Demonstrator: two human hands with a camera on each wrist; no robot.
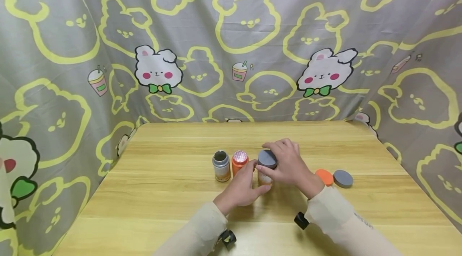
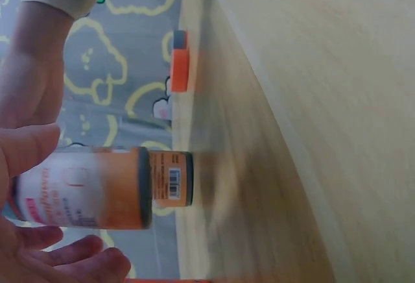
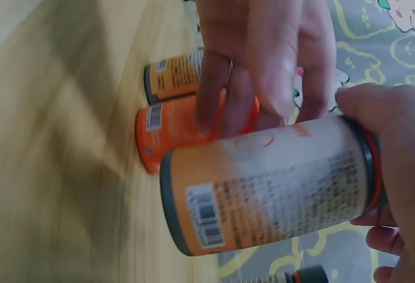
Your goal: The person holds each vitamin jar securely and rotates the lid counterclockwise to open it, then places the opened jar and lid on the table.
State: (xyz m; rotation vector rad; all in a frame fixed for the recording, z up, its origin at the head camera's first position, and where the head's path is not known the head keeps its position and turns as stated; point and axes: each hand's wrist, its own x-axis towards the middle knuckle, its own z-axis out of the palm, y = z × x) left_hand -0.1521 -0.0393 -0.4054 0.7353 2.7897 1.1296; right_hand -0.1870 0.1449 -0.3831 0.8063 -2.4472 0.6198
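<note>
A white-and-orange bottle with a grey lid [image 1: 267, 159] is held by my right hand [image 1: 288, 161], its thumb and fingers round the lid. In the left wrist view this bottle's base appears raised off the table. My left hand [image 1: 241, 187] is spread about the bottle's body, thumb and fingers on opposite sides; I cannot tell whether it touches. An orange bottle [image 3: 172, 130] with a patterned seal on top stands just left of it. Left of that is a lidless grey-rimmed bottle [image 1: 221, 166]. Another bottle [image 2: 172, 179] stands behind the held one, hidden in the head view.
On the wooden table [image 1: 162, 192], an orange lid [image 1: 324, 177] and a loose grey lid [image 1: 343, 179] lie side by side to the right of my right hand. A patterned curtain [image 1: 202, 47] hangs along the table's back and both sides.
</note>
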